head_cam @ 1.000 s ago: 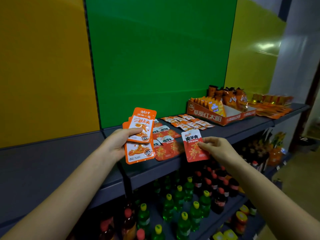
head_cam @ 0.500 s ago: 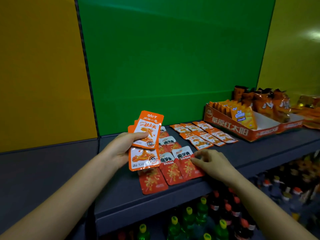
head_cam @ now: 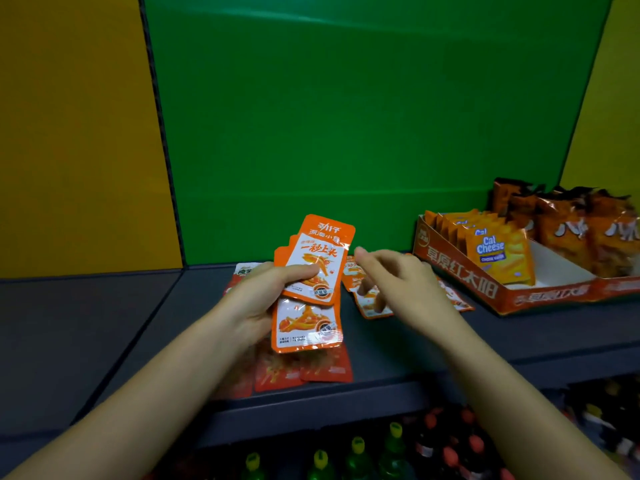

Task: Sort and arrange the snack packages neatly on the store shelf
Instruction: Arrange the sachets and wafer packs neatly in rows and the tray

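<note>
Fanned orange packets (head_cam: 313,268) gripped in left hand (head_cam: 254,301), thumb across front. Red packets (head_cam: 304,370) in row on shelf (head_cam: 381,348) beneath that hand. Loose packets (head_cam: 369,304) lie under right hand (head_cam: 401,284), fingers relaxed, empty. Sorting looks partway done. Right of right hand: display box (head_cam: 457,271) holding packs (head_cam: 497,254) reading "Cal Cheese".

Right hand (head_cam: 398,285) is blurring and covering some orange packets (head_cam: 369,308); chip bags (head_cam: 568,233) are getting cropped at the right edge.
</note>
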Demonstrator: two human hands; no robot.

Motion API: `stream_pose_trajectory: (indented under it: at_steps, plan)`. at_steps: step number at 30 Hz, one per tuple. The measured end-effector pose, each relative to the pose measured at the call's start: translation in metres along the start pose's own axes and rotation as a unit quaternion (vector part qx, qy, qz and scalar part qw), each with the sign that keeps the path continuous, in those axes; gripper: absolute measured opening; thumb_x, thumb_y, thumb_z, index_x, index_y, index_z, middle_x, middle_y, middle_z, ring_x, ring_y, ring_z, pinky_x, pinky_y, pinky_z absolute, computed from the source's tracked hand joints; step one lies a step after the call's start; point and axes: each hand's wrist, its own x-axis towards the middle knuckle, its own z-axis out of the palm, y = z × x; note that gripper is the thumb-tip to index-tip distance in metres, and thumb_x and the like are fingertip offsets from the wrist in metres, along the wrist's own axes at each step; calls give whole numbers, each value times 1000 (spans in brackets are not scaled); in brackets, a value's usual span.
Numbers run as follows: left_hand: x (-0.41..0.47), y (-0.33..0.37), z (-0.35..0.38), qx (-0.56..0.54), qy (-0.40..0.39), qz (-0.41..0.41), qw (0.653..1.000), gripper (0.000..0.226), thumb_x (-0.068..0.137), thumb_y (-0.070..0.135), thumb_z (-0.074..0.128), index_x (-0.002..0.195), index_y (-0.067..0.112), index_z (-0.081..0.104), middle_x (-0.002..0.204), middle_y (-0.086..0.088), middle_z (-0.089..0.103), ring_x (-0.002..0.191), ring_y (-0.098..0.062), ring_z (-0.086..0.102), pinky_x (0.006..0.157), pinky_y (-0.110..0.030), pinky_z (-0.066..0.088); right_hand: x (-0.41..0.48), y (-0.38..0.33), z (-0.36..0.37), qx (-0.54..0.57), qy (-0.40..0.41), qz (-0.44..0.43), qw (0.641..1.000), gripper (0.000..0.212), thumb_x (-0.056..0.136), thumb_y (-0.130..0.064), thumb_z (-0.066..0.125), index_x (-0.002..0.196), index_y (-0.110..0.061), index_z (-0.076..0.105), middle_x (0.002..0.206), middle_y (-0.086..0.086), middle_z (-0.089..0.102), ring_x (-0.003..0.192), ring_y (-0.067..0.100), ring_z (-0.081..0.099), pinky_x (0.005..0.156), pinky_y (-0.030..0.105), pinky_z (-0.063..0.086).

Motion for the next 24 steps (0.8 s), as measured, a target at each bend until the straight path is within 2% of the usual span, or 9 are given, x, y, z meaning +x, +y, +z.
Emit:
stream_pose_trajectory:
  at_steps: [3, 5, 8, 11, 14, 17, 21, 24]
  plan:
    - [4, -11, 42, -7, -3, 3, 1000, 12, 83, 10, 65, 94, 5, 66, 67, -9, 73, 53, -19, 69, 50, -27, 57, 12, 17, -17, 88, -5, 28, 996, 32, 85, -49, 57, 90, -17, 61, 71, -2, 68, 57, 10, 58, 69, 31, 49]
    - [8, -18, 67, -22, 1, 4, 1000, 12, 84, 10, 64, 95, 5, 65, 66, -8, 73, 53, -18, 69, 50, -27, 57, 18, 34, -29, 132, -16, 55, 990, 22, 84, -38, 64, 87, -17, 57, 68, -3, 63, 57, 8, 57, 62, 26, 48]
    - [14, -27, 95, -59, 17, -1, 998, 13, 85, 15, 65, 94, 6, 64, 69, -9, 74, 55, -19, 70, 52, -29, 59, 24, 57, -46, 247, -62, 103, 961, 13, 87, -23, 64, 83, -16, 54, 71, -2, 62, 52, 5, 55, 47, 11, 44]
    - [18, -36, 112, -89, 34, -13, 995, 15, 88, 21, 61, 88, 6, 64, 65, -9, 73, 52, -18, 69, 50, -29, 58, 32, 77, -60, 289, -63, 113, 949, 11, 86, -16, 65, 82, -14, 55, 72, -1, 65, 57, 5, 59, 48, 10, 47]
    - [20, -40, 115, -86, 78, -26, 993, 18, 88, 24, 60, 84, 7, 61, 57, -7, 70, 45, -17, 67, 45, -28, 56, 40, 98, -82, 320, -22, 112, 941, 9, 86, -11, 64, 84, -12, 56, 61, -4, 66, 47, -1, 61, 46, 12, 48]
    - [22, -39, 106, -79, 119, -27, 989, 18, 87, 25, 62, 82, 8, 61, 54, -5, 69, 43, -17, 65, 41, -28, 54, 41, 122, -103, 243, -22, 113, 963, 9, 86, -11, 64, 93, -9, 58, 65, 1, 61, 49, 4, 60, 47, 13, 47]
    - [24, -38, 100, -63, 138, -33, 988, 18, 85, 26, 64, 87, 8, 60, 54, -5, 69, 44, -18, 66, 42, -28, 54, 24, 150, -103, 54, -84, 123, 987, 13, 83, -22, 68, 90, -12, 63, 68, 3, 61, 72, 19, 64, 66, 29, 48]
    - [27, -39, 101, -50, 135, -46, 989, 18, 85, 26, 65, 86, 9, 60, 54, -5, 69, 44, -18, 66, 43, -28, 55, 17, 160, -99, -75, -56, 96, 991, 15, 84, -27, 66, 91, -14, 65, 67, -4, 60, 72, 13, 61, 57, 19, 41]
